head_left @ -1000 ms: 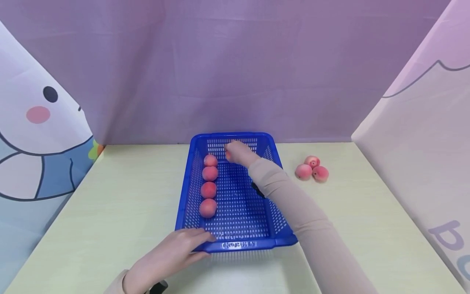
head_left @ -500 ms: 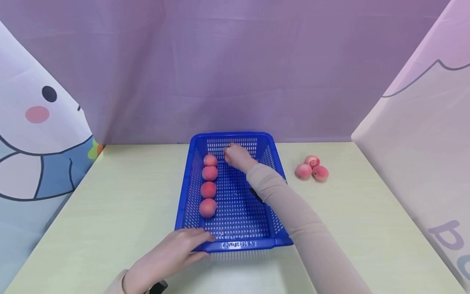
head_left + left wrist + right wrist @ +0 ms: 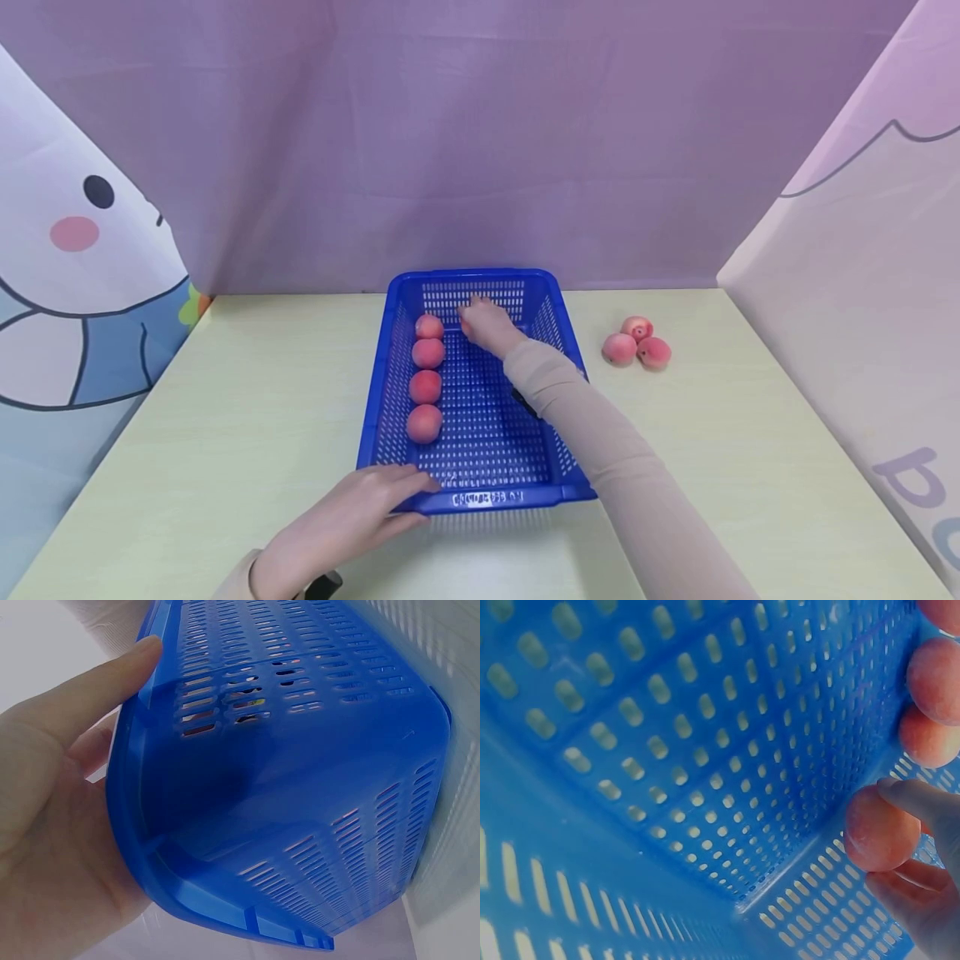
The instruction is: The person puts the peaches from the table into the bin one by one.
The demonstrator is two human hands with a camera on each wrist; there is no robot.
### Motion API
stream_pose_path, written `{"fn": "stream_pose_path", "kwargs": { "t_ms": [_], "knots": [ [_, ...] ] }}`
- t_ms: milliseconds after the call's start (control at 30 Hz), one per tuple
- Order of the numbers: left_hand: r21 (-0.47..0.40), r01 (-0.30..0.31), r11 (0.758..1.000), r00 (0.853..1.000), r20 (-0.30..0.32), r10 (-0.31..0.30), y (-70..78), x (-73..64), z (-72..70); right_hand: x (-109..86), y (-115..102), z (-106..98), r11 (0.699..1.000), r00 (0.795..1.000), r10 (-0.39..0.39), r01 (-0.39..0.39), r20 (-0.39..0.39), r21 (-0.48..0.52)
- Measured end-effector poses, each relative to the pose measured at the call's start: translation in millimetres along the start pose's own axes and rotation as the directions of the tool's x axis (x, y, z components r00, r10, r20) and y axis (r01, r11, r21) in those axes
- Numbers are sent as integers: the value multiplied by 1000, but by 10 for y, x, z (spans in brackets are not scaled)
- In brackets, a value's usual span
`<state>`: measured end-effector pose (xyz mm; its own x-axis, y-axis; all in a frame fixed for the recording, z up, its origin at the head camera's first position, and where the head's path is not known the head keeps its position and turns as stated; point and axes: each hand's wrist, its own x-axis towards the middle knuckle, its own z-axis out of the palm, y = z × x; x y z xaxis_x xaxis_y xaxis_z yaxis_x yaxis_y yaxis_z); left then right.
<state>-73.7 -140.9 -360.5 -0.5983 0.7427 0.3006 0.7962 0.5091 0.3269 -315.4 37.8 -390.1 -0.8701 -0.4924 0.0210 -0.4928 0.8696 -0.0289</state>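
Inside the far end of a blue plastic basket (image 3: 480, 498), my right hand (image 3: 491, 325) grips a peach (image 3: 883, 829) between thumb and fingers, close by the far wall. In the head view my hand hides most of that peach. A row of several peaches (image 3: 425, 387) runs along the basket's left side, its far end just left of my right hand. My left hand (image 3: 360, 517) holds the near left corner of the basket, thumb (image 3: 139, 664) on one side of the rim and fingers on the other.
Three more peaches (image 3: 637, 342) lie bunched on the pale table (image 3: 697, 433) to the right of the basket. Behind the table hangs a purple cloth (image 3: 480, 142). Printed panels (image 3: 82, 250) stand at both sides.
My right hand has shifted slightly lower and nearer at the basket's far end, still holding the peach. The left hand and the other peaches stay where they were.
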Motion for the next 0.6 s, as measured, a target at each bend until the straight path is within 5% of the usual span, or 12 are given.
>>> {"fn": "stream_pose_path", "kwargs": {
  "t_ms": [267, 600],
  "knots": [
    [-25, 56, 998, 997, 59, -54, 16, 2, -7, -10, -8, 50, 1000, 1000, 20, -20, 9, -18],
    [-13, 40, 999, 998, 45, -40, 18, -9, -3, -55, -36, 66, 999, 1000, -3, 4, 2, -44]
  ]
}}
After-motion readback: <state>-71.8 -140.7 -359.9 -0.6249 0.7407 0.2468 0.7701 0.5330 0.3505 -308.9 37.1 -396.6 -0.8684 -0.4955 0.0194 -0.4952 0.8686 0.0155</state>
